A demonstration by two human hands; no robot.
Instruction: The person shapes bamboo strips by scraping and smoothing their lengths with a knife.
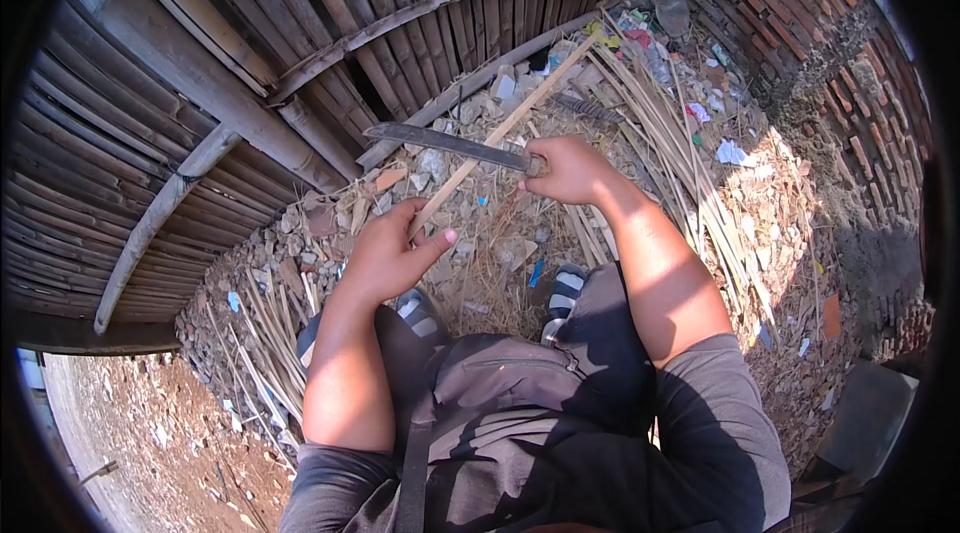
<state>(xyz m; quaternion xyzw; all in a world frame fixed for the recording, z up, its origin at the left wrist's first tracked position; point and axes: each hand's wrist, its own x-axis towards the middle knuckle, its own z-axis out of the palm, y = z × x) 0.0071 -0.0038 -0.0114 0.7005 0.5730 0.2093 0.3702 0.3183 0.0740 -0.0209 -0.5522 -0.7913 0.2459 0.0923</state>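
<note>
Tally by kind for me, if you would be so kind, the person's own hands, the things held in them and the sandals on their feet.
Hands (left hand and right hand): 2
Knife, in the right hand: 1
Pale strip, in the left hand: 1
Sandals: 2
Total: 6

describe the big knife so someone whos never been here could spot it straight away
From the slatted wall across the top left, come down to the person's right hand. The knife points left from that fist, crossing a pale strip. Unlike the pale, straw-coloured strips nearby, its long blade is dark grey.
</note>
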